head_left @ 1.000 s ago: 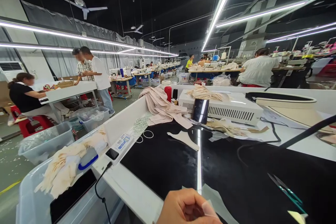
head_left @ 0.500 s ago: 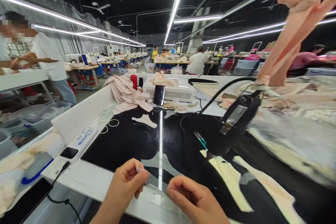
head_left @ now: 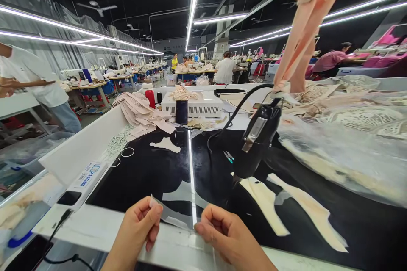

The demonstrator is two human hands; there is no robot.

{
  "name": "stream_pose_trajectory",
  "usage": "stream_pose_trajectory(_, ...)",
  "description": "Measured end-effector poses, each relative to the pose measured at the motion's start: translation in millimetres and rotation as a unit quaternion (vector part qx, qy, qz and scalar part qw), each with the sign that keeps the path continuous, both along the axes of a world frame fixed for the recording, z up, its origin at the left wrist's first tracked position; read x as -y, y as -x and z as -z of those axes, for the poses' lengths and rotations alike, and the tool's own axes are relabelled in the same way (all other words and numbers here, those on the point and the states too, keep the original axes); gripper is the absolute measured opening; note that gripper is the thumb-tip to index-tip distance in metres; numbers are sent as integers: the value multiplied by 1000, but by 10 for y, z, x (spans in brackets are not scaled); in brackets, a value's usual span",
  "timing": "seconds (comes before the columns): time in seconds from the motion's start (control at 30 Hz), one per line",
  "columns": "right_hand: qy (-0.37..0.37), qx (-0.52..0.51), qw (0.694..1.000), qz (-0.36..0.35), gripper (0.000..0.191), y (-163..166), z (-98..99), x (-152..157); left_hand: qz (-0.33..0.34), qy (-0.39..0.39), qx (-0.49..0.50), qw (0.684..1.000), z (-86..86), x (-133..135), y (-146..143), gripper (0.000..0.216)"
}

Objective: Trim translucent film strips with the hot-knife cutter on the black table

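Note:
My left hand [head_left: 137,228] is closed, pinching one end of a thin translucent strip of fabric [head_left: 173,217] between thumb and forefinger. At the strip's other end my right hand [head_left: 229,233] is closed too, its thumb and forefinger pressed together. The strip stretches between the hands above the near edge of the black work surface [head_left: 136,182]. Just beyond it lies a curved translucent fabric piece [head_left: 178,194], flat on the black surface. Further back is a small white cut piece [head_left: 165,145]. Two cream cut pieces [head_left: 265,205] [head_left: 313,209] lie right of my right hand.
A black device [head_left: 263,129] with a cable stands right of centre, thread snips [head_left: 228,157] beside it. Beige fabric strips [head_left: 140,112], a white vented box [head_left: 206,108] and a phone [head_left: 182,112] sit at the back. Bagged fabric [head_left: 343,152] lies right; people work beyond.
My view has shifted to the right. My left hand has lifted its end of the translucent strip slightly, and more of the strip shows between my hands.

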State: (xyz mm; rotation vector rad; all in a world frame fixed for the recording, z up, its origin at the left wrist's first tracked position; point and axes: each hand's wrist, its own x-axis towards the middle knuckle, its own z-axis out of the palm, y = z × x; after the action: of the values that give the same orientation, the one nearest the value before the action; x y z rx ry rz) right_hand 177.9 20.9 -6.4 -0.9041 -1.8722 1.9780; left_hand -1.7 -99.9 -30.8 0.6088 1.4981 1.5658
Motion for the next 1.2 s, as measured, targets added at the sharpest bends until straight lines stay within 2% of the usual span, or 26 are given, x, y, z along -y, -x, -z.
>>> stream_pose_trajectory(0.17,88,-14,996,-13,64,-21,-16,33,1,10,47,999,-33,1,-19,66)
stream_pose_trajectory(0.3,95,-24,995,-30,65,-18,46,68,3,15,60,998,-56,-7,-20,66)
stream_pose_trajectory(0.4,41,-21,998,-51,57,-6,79,133,-4,-6,44,999,-62,-8,-22,63)
stream_pose_trajectory(0.53,-83,17,994,-69,33,-14,53,212,-8,-32,6,999,-112,4,-57,57)
stream_pose_trajectory(0.6,-110,0,991,-73,24,-34,35,199,-13,-73,4,997,-149,11,-82,54)
stream_pose_trajectory(0.67,-80,-41,994,-59,27,-55,30,148,-11,-127,0,992,-176,19,-100,51)
stream_pose_trajectory(0.77,-13,-88,996,4,54,-67,46,56,12,-187,-13,982,-186,35,-105,47)
stream_pose_trajectory(0.87,1,-100,993,54,63,-36,73,19,37,-232,-19,972,-168,49,-93,44)
stream_pose_trajectory(1.0,11,-107,994,-18,65,65,135,74,75,-257,-31,963,-113,47,-65,39)
stream_pose_trajectory(1.07,37,-127,990,-49,58,128,168,118,97,-262,-53,959,-68,39,-45,36)
stream_pose_trajectory(1.2,74,-180,981,-9,40,228,182,165,169,-273,-147,936,25,38,10,28)
